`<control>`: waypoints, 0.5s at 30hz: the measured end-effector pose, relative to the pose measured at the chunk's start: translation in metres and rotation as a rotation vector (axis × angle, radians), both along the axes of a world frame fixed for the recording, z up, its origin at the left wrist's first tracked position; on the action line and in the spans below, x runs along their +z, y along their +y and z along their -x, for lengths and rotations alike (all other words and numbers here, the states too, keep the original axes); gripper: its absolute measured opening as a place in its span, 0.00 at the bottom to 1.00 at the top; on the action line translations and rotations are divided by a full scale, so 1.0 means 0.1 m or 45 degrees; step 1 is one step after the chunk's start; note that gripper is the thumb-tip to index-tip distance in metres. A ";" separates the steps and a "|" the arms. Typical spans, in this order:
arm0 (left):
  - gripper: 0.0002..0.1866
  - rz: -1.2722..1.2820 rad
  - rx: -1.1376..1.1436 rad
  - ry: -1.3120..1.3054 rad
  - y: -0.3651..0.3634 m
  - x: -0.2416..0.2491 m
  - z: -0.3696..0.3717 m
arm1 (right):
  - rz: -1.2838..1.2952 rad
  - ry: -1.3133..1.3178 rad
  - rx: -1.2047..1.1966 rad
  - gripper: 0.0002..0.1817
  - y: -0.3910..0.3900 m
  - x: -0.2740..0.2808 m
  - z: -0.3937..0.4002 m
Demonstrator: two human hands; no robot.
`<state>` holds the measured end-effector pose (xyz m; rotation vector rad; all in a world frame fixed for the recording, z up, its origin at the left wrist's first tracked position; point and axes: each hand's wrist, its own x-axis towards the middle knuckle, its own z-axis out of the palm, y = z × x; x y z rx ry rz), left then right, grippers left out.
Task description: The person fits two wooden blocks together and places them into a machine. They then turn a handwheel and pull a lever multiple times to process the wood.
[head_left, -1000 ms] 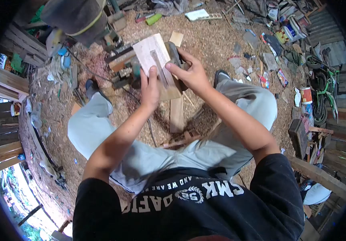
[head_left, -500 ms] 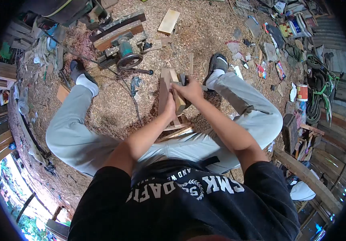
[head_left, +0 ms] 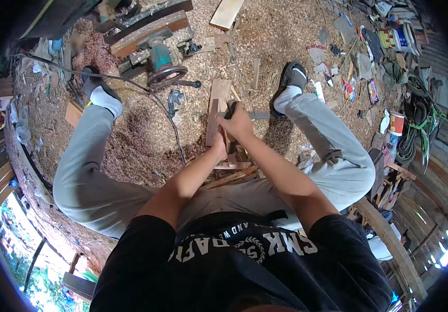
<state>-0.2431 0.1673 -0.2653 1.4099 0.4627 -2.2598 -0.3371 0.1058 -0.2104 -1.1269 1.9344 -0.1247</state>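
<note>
My left hand (head_left: 218, 147) is closed around the lower end of a reddish-brown wooden piece (head_left: 212, 120), which stands on edge between my legs. Just above it, my right hand (head_left: 238, 123) curls over the upper right side of the wood, gripping a dark tool (head_left: 231, 107) with a curved top; its kind is mostly hidden by the fingers. A paler board (head_left: 221, 89) lies behind the wooden piece. Past my right knuckles, a grey flat strip (head_left: 259, 115) pokes out to the right. Wood offcuts (head_left: 242, 154) lie under my wrists.
A green machine with a round handwheel (head_left: 167, 76) stands ahead on the left, its black cable (head_left: 169, 117) running over the shavings. A pale board (head_left: 226, 13) lies farther out. Scraps and wrappers (head_left: 349, 89) litter the right, near a small green motorbike (head_left: 419, 125).
The wooden piece has turned between my hands, showing a narrower side, and the block's pale face has swung out of sight. Both hands have shifted slightly toward my body. The view has also shifted.
</note>
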 end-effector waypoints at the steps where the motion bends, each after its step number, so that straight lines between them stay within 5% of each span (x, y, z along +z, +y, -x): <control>1: 0.32 -0.014 0.006 0.002 0.01 -0.06 -0.02 | -0.014 0.002 0.006 0.44 0.00 -0.01 -0.01; 4: 0.39 0.089 -0.194 -0.116 0.05 -0.30 -0.07 | 0.058 0.047 -0.001 0.44 0.01 -0.06 -0.03; 8: 0.35 0.095 -0.029 -0.031 0.21 -0.67 -0.03 | 0.050 0.015 -0.035 0.44 0.00 -0.15 0.00; 15: 0.31 0.186 0.063 0.156 0.12 -0.60 -0.07 | 0.179 0.150 -0.009 0.41 -0.31 -0.45 -0.04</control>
